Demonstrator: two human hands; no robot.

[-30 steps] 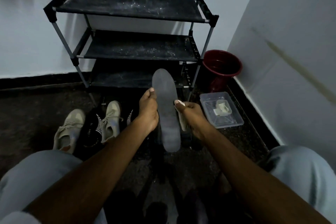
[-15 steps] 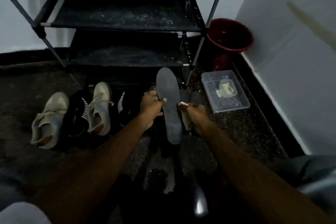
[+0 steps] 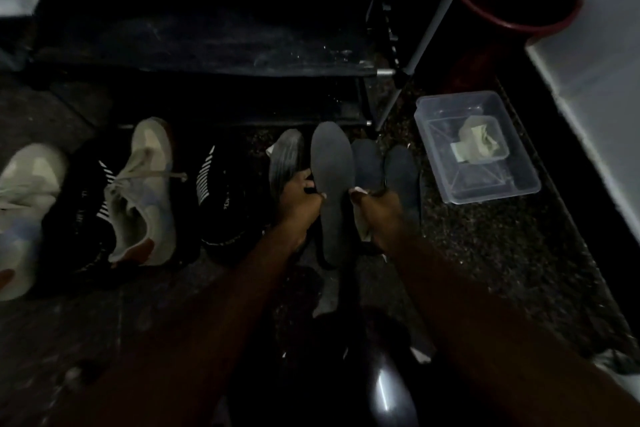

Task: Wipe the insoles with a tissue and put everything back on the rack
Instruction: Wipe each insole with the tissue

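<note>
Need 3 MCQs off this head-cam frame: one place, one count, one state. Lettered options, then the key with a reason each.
1. Where is the clear plastic box?
A. on the floor, right of the rack
B. on a rack shelf
C. inside the red bucket

2. How many beige sneakers show?
A. one
B. two
C. four

3. What state is the middle insole in?
A. lying flat on a shelf
B. tucked inside a shoe
C. gripped by the left hand

Key:
1 A: the box sits on the speckled floor beside the rack's right leg.
2 B: two pale shoes stand at the left.
3 C: the left thumb lies across the insole, while the right hand pinches a tissue at its edge.
</note>
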